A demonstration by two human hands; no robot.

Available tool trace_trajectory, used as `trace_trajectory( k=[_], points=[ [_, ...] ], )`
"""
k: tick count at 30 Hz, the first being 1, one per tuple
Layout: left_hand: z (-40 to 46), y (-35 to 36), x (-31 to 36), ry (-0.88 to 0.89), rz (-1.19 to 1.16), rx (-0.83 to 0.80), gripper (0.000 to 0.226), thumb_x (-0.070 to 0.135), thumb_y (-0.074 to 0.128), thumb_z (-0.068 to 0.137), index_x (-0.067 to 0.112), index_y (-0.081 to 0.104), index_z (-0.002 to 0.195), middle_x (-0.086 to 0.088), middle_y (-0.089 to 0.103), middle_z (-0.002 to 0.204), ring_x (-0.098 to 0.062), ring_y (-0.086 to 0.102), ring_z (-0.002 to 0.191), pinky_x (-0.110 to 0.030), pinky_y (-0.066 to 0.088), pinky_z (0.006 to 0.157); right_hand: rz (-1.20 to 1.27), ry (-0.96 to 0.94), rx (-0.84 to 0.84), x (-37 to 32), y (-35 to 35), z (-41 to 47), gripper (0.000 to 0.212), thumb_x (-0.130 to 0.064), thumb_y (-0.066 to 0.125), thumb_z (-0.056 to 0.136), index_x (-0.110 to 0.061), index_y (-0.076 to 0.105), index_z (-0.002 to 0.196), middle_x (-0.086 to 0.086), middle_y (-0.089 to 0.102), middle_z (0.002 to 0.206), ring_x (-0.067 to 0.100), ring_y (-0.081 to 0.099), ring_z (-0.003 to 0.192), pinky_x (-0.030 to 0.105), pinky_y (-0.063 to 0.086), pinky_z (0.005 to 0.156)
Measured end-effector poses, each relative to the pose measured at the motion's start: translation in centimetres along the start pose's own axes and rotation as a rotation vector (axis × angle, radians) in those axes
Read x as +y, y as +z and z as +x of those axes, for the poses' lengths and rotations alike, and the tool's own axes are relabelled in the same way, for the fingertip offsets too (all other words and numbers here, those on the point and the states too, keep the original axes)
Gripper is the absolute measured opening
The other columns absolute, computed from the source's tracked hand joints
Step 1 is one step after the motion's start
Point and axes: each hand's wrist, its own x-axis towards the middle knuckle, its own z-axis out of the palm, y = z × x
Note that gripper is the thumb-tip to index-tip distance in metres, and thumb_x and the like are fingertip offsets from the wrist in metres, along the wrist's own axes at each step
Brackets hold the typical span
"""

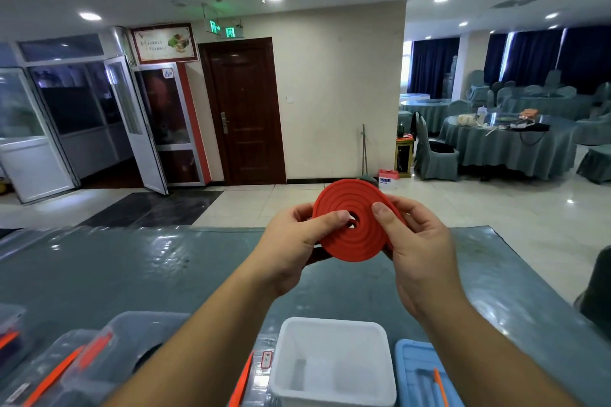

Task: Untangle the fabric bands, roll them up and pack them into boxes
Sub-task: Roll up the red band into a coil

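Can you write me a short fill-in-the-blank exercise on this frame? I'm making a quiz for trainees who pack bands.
1. The rolled band held up over the table is ____ in colour.
2. The band is held by ____ hands, the left hand and the right hand.
3. The open white box near the table's front edge holds ____ bands.
4. The lid right of the white box is ____.

Missing words: red; both; no; blue
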Motion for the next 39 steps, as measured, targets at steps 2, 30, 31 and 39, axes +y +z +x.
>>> trace_trajectory(
  k=[2,30,31,39],
  points=[
    [0.0,1.0,-1.3,-0.003,-0.046,0.033,0.03,0.017,0.077,0.088,0.005,0.073,0.115,-0.012,0.079,0.1,-0.019,0.073,0.085,-0.029,0.062,0.075,0.044,0.02,0.064,0.7,-0.5,0.0,0.013,-0.012,0.075,0.088,-0.012,0.068,0.099,0.013,0.079,0.1,0.022,0.074,0.083,0.03,0.061,0.07],
    [4.3,-1.8,-21.6,-0.505,-0.386,0.442,0.025,0.022,0.077,0.092,0.005,0.07,0.109,-0.016,0.08,0.1,-0.027,0.076,0.093,-0.039,0.061,0.09,-0.047,0.648,0.19,19.5,-7.5,-1.8,0.031,0.0,0.071,0.092,-0.007,0.07,0.122,0.016,0.077,0.112,0.03,0.077,0.101,0.042,0.062,0.089],
    [4.7,-2.5,-22.2,-0.539,-0.376,0.43,0.022,0.021,0.077,0.092,0.006,0.07,0.106,-0.015,0.08,0.098,-0.027,0.076,0.092,-0.039,0.061,0.09,-0.064,0.672,0.2,20.5,-7.6,-1.6,0.03,0.0,0.071,0.092,-0.007,0.07,0.121,0.017,0.077,0.112,0.031,0.077,0.099,0.041,0.063,0.086],
    [8.1,-8.2,-27.6,-0.793,-0.289,0.312,0.029,0.027,0.075,0.093,0.006,0.073,0.112,-0.011,0.081,0.1,-0.029,0.074,0.105,-0.042,0.059,0.097,-0.205,0.838,0.174,26.7,-9.1,-0.8,0.026,0.001,0.064,0.097,-0.006,0.069,0.121,0.019,0.076,0.113,0.037,0.074,0.102,0.041,0.063,0.084]
  ],
)
